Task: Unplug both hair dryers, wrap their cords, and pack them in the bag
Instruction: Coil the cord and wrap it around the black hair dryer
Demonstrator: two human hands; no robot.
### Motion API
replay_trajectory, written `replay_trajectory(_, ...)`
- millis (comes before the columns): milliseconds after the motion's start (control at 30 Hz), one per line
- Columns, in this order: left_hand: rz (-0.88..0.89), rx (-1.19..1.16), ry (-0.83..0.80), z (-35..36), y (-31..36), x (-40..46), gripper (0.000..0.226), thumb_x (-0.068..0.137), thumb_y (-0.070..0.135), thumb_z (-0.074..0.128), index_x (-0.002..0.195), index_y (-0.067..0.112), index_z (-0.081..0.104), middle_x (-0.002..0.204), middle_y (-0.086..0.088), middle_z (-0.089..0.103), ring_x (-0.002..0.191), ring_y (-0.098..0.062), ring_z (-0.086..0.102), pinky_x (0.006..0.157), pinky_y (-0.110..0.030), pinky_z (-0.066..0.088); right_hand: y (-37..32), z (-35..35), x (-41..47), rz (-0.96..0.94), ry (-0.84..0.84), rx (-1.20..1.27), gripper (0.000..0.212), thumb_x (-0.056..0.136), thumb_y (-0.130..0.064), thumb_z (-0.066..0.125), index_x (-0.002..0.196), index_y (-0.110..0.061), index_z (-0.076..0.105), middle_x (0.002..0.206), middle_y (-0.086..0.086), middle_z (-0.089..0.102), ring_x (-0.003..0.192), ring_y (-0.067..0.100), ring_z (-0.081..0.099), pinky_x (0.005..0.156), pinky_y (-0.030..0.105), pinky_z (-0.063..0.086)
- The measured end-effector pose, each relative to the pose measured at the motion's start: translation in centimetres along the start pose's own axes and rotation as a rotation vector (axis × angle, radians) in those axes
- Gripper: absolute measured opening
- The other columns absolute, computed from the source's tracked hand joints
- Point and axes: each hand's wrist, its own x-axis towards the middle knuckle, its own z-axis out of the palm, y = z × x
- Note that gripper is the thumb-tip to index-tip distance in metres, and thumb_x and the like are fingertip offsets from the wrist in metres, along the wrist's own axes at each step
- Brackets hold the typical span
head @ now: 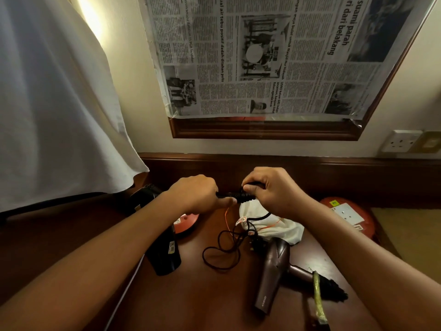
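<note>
Tabletop [214,302]: hands wrapping cord [235,196].

Warm, dim light over the whole scene, and the brightest patch glows on the wall [90,17] at the top left, just beside the white curtain [47,91]. The dark table [202,302] soaks up most of it, with only a faint sheen near the bottom. The newspaper [262,56] is lit evenly and its large headlines read sharp. Strong wide-angle bending: the frame [262,130] and the wall lines lean outward, the forearms stretch huge at the lower corners. Soft blur at the edges.
</note>
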Motion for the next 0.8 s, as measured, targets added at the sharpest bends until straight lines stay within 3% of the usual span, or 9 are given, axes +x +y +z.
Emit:
replay_trajectory(133, -0.063, -0.049, 0.046, -0.1, 0.0, 0.3, 0.068, 0.081, 0.081, 0.035, 0.067, 0.017, 0.055, 0.06, 0.003, 0.056, 0.055, -0.012, 0.054, 0.056, -0.029, 0.044, -0.2, 1.5, -1.5, 0.071, 0.117, 0.049, 0.019, 0.093, -0.02, 0.059, 0.088, -0.008, 0.074, 0.071, -0.004, 0.063, 0.067, 0.009, 0.059, 0.064, 0.036, 0.05)
replay_trajectory(233, -0.094, -0.081, 0.036, -0.1, -0.1, 0.5, 0.068, 0.081, 0.081, 0.036, 0.069, 0.017, 0.057, 0.063, 0.002, 0.058, 0.058, -0.013, 0.057, 0.061, -0.031, 0.049, -0.5, 2.5, -2.4, 0.257, 0.207, 0.305, 0.045, 0.096, -0.026, 0.053, 0.068, 0.008, 0.062, 0.044, -0.012, 0.042, 0.042, 0.003, 0.041, 0.056, 0.029, 0.047)
replay_trajectory(300, -0.106, -0.082, 0.03, -0.2, -0.2, 0.5, 0.071, 0.08, 0.081, 0.036, 0.078, 0.015, 0.062, 0.066, 0.002, 0.06, 0.061, -0.013, 0.06, 0.063, -0.031, 0.051, -0.2, 3.0, -2.7, 0.388, 0.223, 0.547, 0.047, 0.096, -0.025, 0.053, 0.065, 0.01, 0.055, 0.044, -0.006, 0.034, 0.04, 0.004, 0.029, 0.047, 0.025, 0.034)
replay_trajectory(433, -0.106, -0.046, 0.067, -0.7, -0.4, 0.5, 0.081, 0.08, 0.082, 0.034, 0.106, 0.012, 0.066, 0.075, 0.002, 0.06, 0.069, -0.012, 0.06, 0.064, -0.03, 0.051, 0.2, 3.8, -2.9, 0.58, 0.151, 0.898, 0.024, 0.096, -0.014, 0.053, 0.081, -0.002, 0.066, 0.05, 0.001, 0.04, 0.037, 0.007, 0.028, 0.037, 0.017, 0.022)
replay_trajectory(600, -0.08, -0.031, 0.064, -1.0, -0.3, 0.7, 0.082, 0.078, 0.083, 0.033, 0.108, 0.014, 0.067, 0.081, 0.003, 0.063, 0.074, -0.012, 0.06, 0.068, -0.031, 0.053, -0.2, 4.3, -3.2, 0.638, -0.013, 1.056, 0.017, 0.097, -0.016, 0.05, 0.083, -0.006, 0.053, 0.059, 0.004, 0.045, 0.041, 0.01, 0.035, 0.038, 0.017, 0.024)
replay_trajectory(800, -0.064, -0.071, 0.079, -1.5, -0.4, 0.6, 0.082, 0.077, 0.085, 0.032, 0.1, 0.014, 0.067, 0.075, 0.003, 0.06, 0.07, -0.012, 0.06, 0.065, -0.031, 0.052, -0.2, 4.9, -4.1, 0.641, -0.125, 1.061, 0.042, 0.098, -0.041, 0.043, 0.064, -0.015, 0.044, 0.046, 0.005, 0.033, 0.035, 0.015, 0.026, 0.042, 0.024, 0.02)
